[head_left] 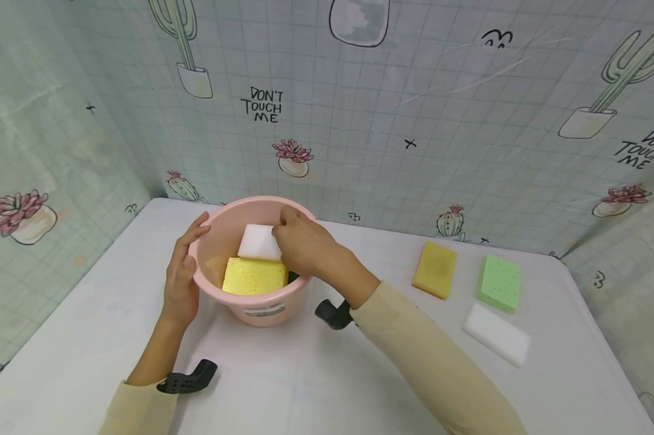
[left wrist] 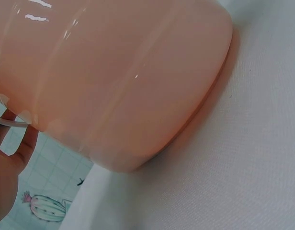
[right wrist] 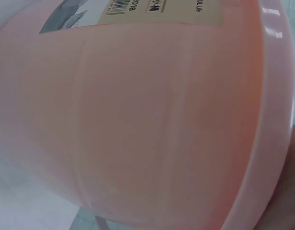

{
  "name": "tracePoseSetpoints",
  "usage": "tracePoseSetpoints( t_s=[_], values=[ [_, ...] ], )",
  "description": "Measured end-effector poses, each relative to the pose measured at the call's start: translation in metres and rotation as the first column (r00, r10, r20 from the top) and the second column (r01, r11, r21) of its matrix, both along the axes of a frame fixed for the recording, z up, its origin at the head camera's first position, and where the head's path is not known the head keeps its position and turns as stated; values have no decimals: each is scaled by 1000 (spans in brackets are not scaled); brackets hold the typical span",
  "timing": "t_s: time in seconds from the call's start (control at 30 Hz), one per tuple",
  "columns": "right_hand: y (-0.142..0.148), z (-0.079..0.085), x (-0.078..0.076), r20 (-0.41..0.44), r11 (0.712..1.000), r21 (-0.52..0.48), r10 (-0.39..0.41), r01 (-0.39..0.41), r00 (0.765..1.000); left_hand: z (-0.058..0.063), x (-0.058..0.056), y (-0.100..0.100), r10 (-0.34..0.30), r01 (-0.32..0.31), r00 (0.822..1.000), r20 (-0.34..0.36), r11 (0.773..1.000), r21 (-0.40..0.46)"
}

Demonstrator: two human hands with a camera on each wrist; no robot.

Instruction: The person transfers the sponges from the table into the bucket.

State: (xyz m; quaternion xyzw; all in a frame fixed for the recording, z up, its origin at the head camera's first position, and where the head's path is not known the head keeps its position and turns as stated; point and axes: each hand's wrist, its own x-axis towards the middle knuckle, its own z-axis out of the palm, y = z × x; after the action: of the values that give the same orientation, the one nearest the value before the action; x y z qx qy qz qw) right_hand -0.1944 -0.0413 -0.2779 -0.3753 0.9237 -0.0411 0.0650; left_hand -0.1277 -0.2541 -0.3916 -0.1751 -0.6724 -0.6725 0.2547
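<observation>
A pink plastic bucket (head_left: 267,311) stands on the white table, with a white sponge (head_left: 258,243) and a yellow sponge (head_left: 255,277) inside. My left hand (head_left: 181,284) holds the bucket's left rim; in the left wrist view, its fingers (left wrist: 27,146) meet the bucket wall (left wrist: 114,81) near the rim. Reaching over the right rim, my right hand (head_left: 305,244) has curled fingers at the white sponge's right edge and grips it. Part of a dark green thing (head_left: 293,277) shows beside the yellow sponge. In the right wrist view the bucket's outer wall (right wrist: 138,120) hides the fingers.
To the right on the table (head_left: 370,374) lie a darker yellow sponge (head_left: 435,270), a light green sponge (head_left: 499,283) and a second white sponge (head_left: 497,334). A cactus-print curtain (head_left: 370,121) rises behind the table and along both sides. A printed label (right wrist: 138,12) is on the bucket.
</observation>
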Motion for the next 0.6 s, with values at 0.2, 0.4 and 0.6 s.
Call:
tracePoseSetpoints(
  t_s=[0.2, 0.4, 0.6],
  values=[
    [0, -1, 0, 36, 1000, -15, 28, -27, 999, 0, 0, 0, -4, 3, 1000, 11, 1000, 10],
    [0, -1, -1, 65, 999, -9, 38, -38, 997, 1, 0, 0, -10, 10, 1000, 12, 1000, 23],
    [1, -3, -4, 81, 998, -16, 59, -58, 995, 1, 0, 1, -8, 7, 1000, 18, 1000, 24]
  ],
)
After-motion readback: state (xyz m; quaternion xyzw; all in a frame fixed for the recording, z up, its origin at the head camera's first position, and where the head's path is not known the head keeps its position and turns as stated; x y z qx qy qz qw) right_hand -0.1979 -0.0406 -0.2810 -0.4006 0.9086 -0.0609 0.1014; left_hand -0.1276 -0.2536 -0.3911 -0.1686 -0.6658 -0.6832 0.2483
